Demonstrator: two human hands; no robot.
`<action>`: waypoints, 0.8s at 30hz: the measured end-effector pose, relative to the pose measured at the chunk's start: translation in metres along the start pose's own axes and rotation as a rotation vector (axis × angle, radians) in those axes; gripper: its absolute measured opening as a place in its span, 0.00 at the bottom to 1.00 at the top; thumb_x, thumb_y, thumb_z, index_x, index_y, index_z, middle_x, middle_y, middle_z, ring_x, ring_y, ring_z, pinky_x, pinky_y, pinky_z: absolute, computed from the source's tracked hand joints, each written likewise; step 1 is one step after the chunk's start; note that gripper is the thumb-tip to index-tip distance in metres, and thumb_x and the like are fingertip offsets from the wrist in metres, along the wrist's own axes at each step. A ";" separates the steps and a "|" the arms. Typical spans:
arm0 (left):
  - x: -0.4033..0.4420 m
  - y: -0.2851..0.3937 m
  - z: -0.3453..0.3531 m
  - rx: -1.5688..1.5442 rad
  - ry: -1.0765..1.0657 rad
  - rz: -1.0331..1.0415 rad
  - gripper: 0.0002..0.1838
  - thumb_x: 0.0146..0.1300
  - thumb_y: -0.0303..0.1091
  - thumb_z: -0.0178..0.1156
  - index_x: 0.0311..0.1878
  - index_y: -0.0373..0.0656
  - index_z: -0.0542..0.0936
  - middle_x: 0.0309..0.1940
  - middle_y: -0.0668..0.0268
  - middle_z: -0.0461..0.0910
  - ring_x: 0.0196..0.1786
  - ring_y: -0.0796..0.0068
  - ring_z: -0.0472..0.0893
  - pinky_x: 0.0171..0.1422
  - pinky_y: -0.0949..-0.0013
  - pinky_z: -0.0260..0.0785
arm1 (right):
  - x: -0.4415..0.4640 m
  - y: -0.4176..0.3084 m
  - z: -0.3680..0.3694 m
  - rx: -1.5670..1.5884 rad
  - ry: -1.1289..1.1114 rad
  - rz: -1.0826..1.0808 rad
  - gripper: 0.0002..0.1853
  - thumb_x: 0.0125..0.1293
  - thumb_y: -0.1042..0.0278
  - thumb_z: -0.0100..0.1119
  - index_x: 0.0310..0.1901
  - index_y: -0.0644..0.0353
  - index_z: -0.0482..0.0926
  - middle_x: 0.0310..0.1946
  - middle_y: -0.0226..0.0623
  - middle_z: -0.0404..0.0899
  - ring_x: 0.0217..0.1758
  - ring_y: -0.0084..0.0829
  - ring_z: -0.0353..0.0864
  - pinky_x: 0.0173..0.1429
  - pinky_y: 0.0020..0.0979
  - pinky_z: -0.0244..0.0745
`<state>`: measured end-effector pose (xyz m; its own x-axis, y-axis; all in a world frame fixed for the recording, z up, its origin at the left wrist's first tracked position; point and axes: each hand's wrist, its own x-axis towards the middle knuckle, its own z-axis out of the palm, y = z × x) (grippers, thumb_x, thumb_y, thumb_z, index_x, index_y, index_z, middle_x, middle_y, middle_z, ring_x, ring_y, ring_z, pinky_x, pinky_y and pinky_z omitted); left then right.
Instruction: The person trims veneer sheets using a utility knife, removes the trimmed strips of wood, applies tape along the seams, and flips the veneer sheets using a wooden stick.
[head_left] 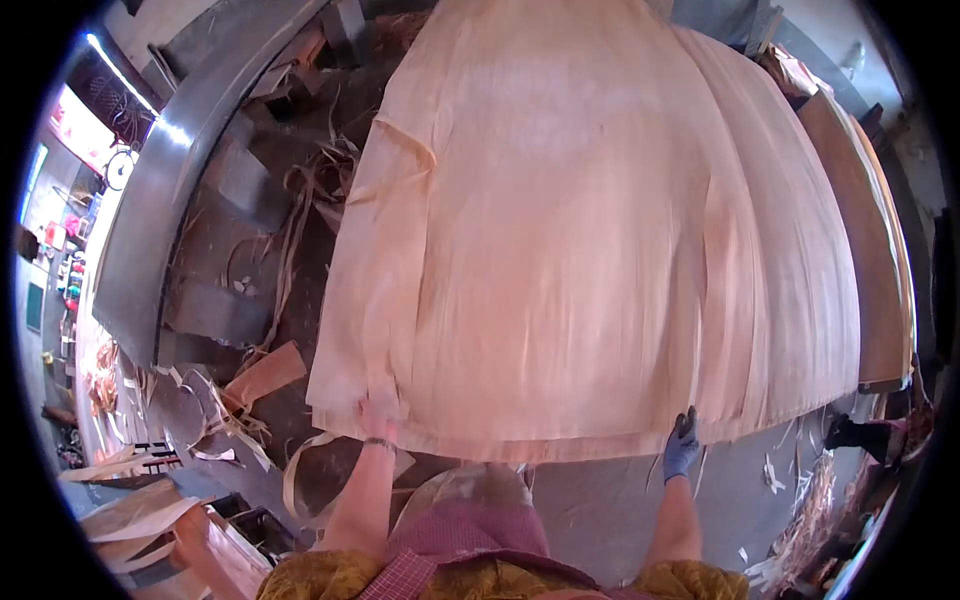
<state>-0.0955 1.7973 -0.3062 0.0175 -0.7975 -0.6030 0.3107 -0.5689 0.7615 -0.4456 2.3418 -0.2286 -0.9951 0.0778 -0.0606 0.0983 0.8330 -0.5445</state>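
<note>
Wide sheets of pale wood veneer [560, 260] lie stacked in front of me, their near edge close to my waist. My left hand [380, 410], bare with a band at the wrist, is at the near left corner, closed on the veneer edge; its fingers are blurred. At the right part of the same edge, my right hand [682, 448] wears a blue-grey glove with dark fingertips. Its fingers are closed over the edge of the veneer. The top sheet looks smeared by motion, and a narrow split runs down its right side.
A long grey metal beam [150, 220] runs along the left. Torn veneer strips [265, 378] litter the floor beside the stack. Another veneer stack [865, 250] stands at the far right, and shredded scraps [810, 510] lie below it. More veneer pieces [150, 520] are at lower left.
</note>
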 end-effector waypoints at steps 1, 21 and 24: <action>0.004 -0.001 0.000 0.071 -0.011 0.002 0.22 0.77 0.42 0.43 0.68 0.43 0.66 0.62 0.63 0.72 0.62 0.66 0.74 0.66 0.60 0.68 | 0.007 0.003 0.002 0.038 -0.009 0.002 0.24 0.75 0.61 0.52 0.69 0.58 0.68 0.65 0.44 0.74 0.65 0.37 0.76 0.66 0.33 0.71; 0.054 0.071 -0.063 0.263 0.217 0.043 0.14 0.65 0.34 0.66 0.53 0.47 0.79 0.42 0.69 0.82 0.38 0.74 0.82 0.32 0.68 0.74 | 0.001 0.046 0.029 -0.026 -0.129 -0.059 0.25 0.77 0.66 0.45 0.74 0.54 0.61 0.65 0.42 0.73 0.63 0.33 0.76 0.61 0.31 0.71; 0.060 0.074 -0.059 0.249 0.335 0.028 0.14 0.63 0.34 0.67 0.51 0.46 0.79 0.37 0.71 0.80 0.31 0.75 0.79 0.30 0.68 0.70 | -0.008 0.049 0.033 -0.022 -0.115 -0.057 0.25 0.77 0.67 0.45 0.74 0.52 0.61 0.65 0.40 0.73 0.62 0.32 0.76 0.60 0.30 0.72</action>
<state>-0.0154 1.7194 -0.3005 0.3433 -0.7273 -0.5942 0.0672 -0.6121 0.7880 -0.4322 2.3640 -0.2822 -0.9915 -0.0328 -0.1261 0.0396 0.8464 -0.5311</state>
